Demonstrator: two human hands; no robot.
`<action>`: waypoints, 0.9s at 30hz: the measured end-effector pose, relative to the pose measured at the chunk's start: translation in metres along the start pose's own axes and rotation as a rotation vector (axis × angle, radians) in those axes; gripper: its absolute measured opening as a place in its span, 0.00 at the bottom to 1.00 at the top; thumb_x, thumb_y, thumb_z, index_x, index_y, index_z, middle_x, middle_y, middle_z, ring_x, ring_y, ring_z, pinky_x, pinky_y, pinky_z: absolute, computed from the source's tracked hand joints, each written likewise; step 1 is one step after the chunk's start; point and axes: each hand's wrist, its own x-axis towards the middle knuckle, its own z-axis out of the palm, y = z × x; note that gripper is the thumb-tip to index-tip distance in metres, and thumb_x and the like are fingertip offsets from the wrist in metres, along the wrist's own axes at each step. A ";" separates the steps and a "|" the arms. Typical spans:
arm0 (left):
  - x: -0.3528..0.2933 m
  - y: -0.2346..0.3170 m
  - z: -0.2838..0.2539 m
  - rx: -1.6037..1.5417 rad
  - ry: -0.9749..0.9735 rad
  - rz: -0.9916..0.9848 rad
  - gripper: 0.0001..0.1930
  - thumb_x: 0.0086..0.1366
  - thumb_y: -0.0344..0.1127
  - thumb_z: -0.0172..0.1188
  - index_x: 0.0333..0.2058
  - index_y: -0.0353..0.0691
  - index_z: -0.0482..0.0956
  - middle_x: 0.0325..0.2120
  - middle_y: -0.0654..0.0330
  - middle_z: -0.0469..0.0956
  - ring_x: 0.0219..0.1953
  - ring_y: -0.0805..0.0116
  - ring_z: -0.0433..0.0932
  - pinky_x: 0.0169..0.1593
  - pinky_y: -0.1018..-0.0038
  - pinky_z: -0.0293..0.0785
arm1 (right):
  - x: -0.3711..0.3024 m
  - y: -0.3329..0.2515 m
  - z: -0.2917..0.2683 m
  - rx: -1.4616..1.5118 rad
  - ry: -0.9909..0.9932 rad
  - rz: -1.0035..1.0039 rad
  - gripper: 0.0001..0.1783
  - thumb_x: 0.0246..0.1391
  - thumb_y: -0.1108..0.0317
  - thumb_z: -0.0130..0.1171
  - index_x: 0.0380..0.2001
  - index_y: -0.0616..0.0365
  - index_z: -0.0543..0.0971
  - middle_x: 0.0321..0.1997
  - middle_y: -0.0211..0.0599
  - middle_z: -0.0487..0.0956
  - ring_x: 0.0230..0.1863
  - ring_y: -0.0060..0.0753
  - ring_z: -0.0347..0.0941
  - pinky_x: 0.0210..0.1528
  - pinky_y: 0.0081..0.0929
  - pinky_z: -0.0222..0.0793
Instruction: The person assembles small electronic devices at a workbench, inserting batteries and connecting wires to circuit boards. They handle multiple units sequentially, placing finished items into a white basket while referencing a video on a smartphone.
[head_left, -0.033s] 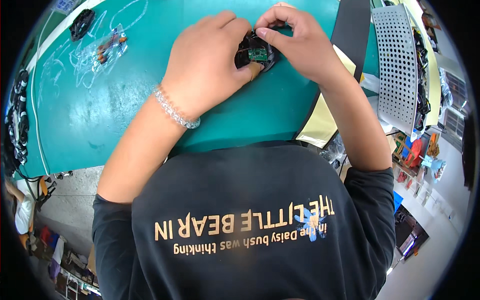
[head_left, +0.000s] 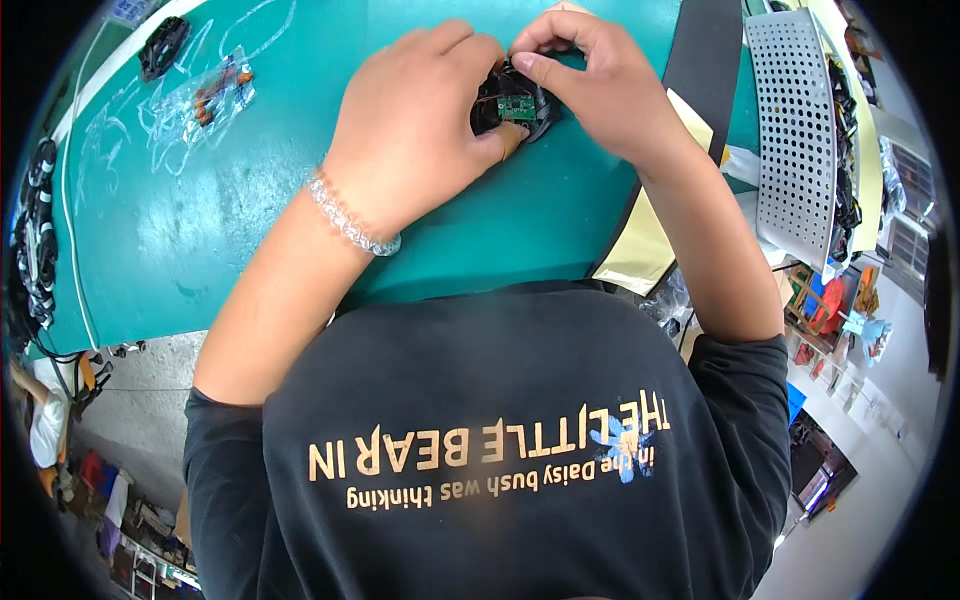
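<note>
A small black housing (head_left: 540, 118) lies at the far middle of the green table, with a green circuit board (head_left: 516, 107) showing inside it and thin wires beside the board. My left hand (head_left: 415, 125) is closed around the housing's left side, its thumb pressed to the near edge; a clear bead bracelet (head_left: 345, 225) circles that wrist. At the housing's far right edge, my right hand (head_left: 600, 85) has thumb and index finger pinched together. What sits between those fingertips is too small to make out.
The green table (head_left: 190, 260) holds a clear bag with orange-brown parts (head_left: 215, 100) and a black bundle (head_left: 163, 48) at far left. Coiled black cables (head_left: 38, 235) line the left edge. A perforated metal bin (head_left: 795, 130) stands right, past a black strip (head_left: 700, 60) and yellow sheet (head_left: 640, 250).
</note>
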 end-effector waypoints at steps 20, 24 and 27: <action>0.004 0.005 0.000 -0.032 0.018 0.034 0.17 0.41 0.33 0.66 0.29 0.35 0.71 0.26 0.55 0.71 0.32 0.54 0.71 0.36 0.65 0.68 | -0.002 -0.001 0.008 -0.156 0.112 -0.038 0.05 0.47 0.74 0.57 0.24 0.63 0.72 0.25 0.41 0.73 0.32 0.37 0.69 0.37 0.30 0.63; 0.005 0.005 -0.001 -0.033 0.005 0.039 0.17 0.41 0.33 0.66 0.29 0.35 0.71 0.26 0.55 0.70 0.32 0.53 0.71 0.36 0.64 0.68 | -0.001 0.003 0.007 -0.153 0.073 -0.102 0.04 0.46 0.75 0.57 0.24 0.63 0.72 0.25 0.41 0.72 0.31 0.38 0.68 0.35 0.30 0.62; 0.005 0.005 0.001 -0.027 0.022 0.062 0.16 0.41 0.33 0.66 0.29 0.35 0.71 0.26 0.55 0.70 0.33 0.53 0.71 0.36 0.64 0.68 | 0.005 -0.005 0.000 -0.212 0.011 -0.096 0.04 0.45 0.75 0.57 0.24 0.63 0.72 0.25 0.40 0.71 0.30 0.37 0.67 0.34 0.30 0.62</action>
